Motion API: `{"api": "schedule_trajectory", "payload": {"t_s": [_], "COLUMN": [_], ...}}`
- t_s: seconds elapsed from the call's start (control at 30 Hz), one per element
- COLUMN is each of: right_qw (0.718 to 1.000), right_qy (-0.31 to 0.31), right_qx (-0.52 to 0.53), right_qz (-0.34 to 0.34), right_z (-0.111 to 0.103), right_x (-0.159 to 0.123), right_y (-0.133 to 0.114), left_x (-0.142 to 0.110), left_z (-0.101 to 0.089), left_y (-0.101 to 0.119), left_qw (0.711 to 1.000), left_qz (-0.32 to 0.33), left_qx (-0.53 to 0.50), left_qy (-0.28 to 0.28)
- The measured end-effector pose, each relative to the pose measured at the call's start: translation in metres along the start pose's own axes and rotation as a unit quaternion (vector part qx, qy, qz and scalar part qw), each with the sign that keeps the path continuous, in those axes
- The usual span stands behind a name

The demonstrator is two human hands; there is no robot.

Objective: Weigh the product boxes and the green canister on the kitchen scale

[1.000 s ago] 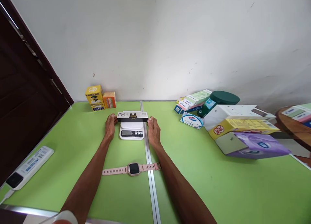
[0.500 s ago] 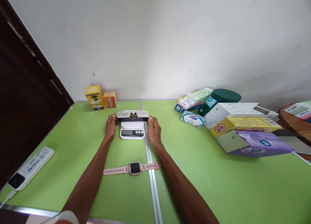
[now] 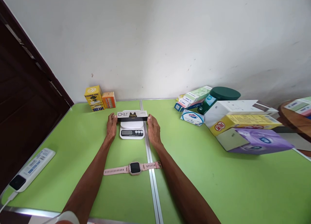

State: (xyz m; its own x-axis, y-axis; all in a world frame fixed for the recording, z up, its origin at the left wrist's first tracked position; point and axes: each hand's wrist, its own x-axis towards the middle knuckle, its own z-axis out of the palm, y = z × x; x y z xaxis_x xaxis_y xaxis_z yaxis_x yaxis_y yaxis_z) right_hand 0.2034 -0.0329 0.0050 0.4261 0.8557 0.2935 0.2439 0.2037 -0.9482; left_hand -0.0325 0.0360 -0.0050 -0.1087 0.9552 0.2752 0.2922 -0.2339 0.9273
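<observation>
A long, narrow black-and-white box lies crosswise over the top of a white digital kitchen scale. At its left end are the fingers of my left hand, closed against the box. My right hand grips the opposite end, thumb uppermost. Behind each hand, part of the fingers is hidden. The scale's small grey display faces me, and I can make out no digits on it. Nearer to me, between my forearms, a pink smartwatch is stretched out flat across the table's metal seam.
Yellow boxes and an orange box stand by the wall. On the right are a green-lidded tub, a small white-blue box, a yellow carton and a purple pack. A white power strip lies at left.
My view has shifted slightly. Both hands stay at the ends of the box, which keeps its place on the scale; the right fingers look a little straighter.
</observation>
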Motion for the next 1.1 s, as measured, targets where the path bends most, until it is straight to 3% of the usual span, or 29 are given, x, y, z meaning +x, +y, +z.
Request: {"api": "schedule_trajectory", "payload": {"t_s": [0.1, 0.23, 0.33, 0.47, 0.63, 0.77, 0.9, 1.1], "right_qw": [1.0, 1.0, 1.0, 0.999, 0.999, 0.999, 1.0, 1.0], "right_qy": [0.0, 0.003, 0.002, -0.011, -0.022, -0.022, -0.015, -0.002], "right_qx": [0.009, 0.007, 0.004, 0.005, 0.009, 0.013, 0.014, 0.009], "right_qz": [-0.003, -0.018, -0.03, -0.037, -0.047, -0.039, -0.002, -0.005], "right_z": [0.0, 0.0, 0.001, -0.001, -0.003, -0.002, 0.0, 0.0], "right_x": [0.0, 0.001, 0.002, 0.002, 0.001, 0.002, 0.001, 0.001], "right_y": [-0.001, 0.001, 0.002, 0.0, -0.004, -0.001, 0.002, -0.003], "left_x": [-0.01, -0.02, -0.02, -0.008, 0.017, 0.029, 0.038, 0.063], "left_z": [0.004, 0.004, 0.003, 0.009, 0.019, 0.015, -0.016, -0.1], "left_y": [0.013, 0.033, 0.052, 0.075, 0.086, 0.085, 0.08, 0.062], "left_qw": [0.998, 0.986, 0.969, 0.937, 0.902, 0.897, 0.914, 0.935], "left_qz": [0.028, 0.117, 0.166, 0.22, 0.207, 0.184, 0.164, 0.123], "left_qx": [0.025, 0.112, 0.18, 0.243, 0.307, 0.317, 0.309, 0.328], "left_qy": [0.04, 0.035, -0.013, -0.12, -0.221, -0.247, -0.206, -0.061]}}
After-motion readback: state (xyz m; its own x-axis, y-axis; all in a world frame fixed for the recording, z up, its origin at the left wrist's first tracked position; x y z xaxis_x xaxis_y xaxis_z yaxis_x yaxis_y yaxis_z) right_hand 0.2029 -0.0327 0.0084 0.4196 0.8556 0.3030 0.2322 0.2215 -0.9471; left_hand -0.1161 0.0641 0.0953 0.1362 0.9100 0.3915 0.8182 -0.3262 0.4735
